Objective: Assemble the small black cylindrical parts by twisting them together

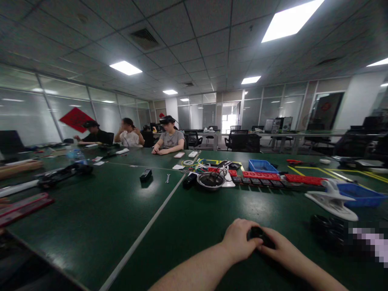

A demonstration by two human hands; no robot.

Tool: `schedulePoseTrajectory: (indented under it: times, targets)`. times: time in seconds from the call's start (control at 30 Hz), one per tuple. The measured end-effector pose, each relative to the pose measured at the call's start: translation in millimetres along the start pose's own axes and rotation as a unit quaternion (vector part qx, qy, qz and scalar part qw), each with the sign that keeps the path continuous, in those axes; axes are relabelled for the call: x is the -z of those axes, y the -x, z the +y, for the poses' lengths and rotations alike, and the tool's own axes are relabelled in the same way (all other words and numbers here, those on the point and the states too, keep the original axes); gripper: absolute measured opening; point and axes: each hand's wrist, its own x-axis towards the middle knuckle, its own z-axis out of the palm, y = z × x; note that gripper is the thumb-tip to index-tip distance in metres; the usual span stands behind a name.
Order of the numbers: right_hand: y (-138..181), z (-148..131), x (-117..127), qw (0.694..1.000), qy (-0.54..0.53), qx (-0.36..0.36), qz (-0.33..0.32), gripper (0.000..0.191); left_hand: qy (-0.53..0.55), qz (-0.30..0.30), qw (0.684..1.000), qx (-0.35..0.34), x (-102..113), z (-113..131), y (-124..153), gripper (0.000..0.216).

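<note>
Green table (121,226); left hand (239,240), right hand (280,248) fingers (253,243) clamped on black part (257,233), axis crosswise.

Left grip (239,239) and right grip (280,248) clasp a small black object (258,233).

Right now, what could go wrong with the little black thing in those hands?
The left hand and right hand both grip the black thing. It is small and mostly hidden, so it might slip out onto the table. Black parts lie close beside the right hand, and a wide swing could knock them or the white clamp behind them.
</note>
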Motion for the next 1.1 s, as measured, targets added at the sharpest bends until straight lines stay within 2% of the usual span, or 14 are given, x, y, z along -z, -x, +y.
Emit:
schedulePoseTrajectory:
  times: [0.1,0.2,0.3,0.43,0.57,0.63,0.73,0.9,1.0,1.1]
  targets:
    - [1.8,-0.8,8.3,0.997,-0.069,0.004,-0.041,0.040,-0.005,-0.008,1.000,-0.019,-0.1,0.5,0.9,0.037]
    - [2.8,-3.3,9.4,0.996,-0.069,0.001,-0.047,0.034,-0.015,-0.005,1.000,0.002,-1.3,0.3,1.1,0.037]
    - [2.9,-5.9,2.9,1.000,0.013,-0.026,-0.012,0.027,-0.023,0.008,0.999,0.038,-2.8,-0.2,0.9,0.041]
    - [3.3,-11.6,-6.7,0.989,0.134,-0.042,0.042,0.020,-0.027,0.027,0.998,0.052,-4.0,0.8,0.5,0.040]
    - [4.1,-17.9,-7.1,0.980,0.188,-0.034,0.054,0.023,-0.030,0.040,0.998,0.045,-4.0,1.8,0.1,0.036]
    - [4.3,-17.2,-3.7,0.985,0.165,-0.019,0.052,0.030,-0.020,0.044,0.998,0.027,-4.2,0.7,-0.4,0.032]
    - [4.6,-9.7,3.8,0.997,0.067,0.021,0.023,0.040,-0.002,0.028,1.000,-0.004,-4.6,-2.3,-1.7,0.033]
    - [2.3,6.1,9.0,0.998,-0.052,0.033,-0.020,0.027,0.019,0.006,1.000,-0.019,-3.8,-4.9,-3.4,0.040]
    - [0.2,6.9,1.9,1.000,-0.017,0.000,0.010,0.019,0.021,0.015,1.000,-0.012,-4.9,-5.5,-3.9,0.036]
    - [0.3,-2.0,-6.6,0.994,0.083,-0.046,0.058,0.022,0.016,0.033,0.999,0.007,-8.4,-7.5,-4.0,0.031]
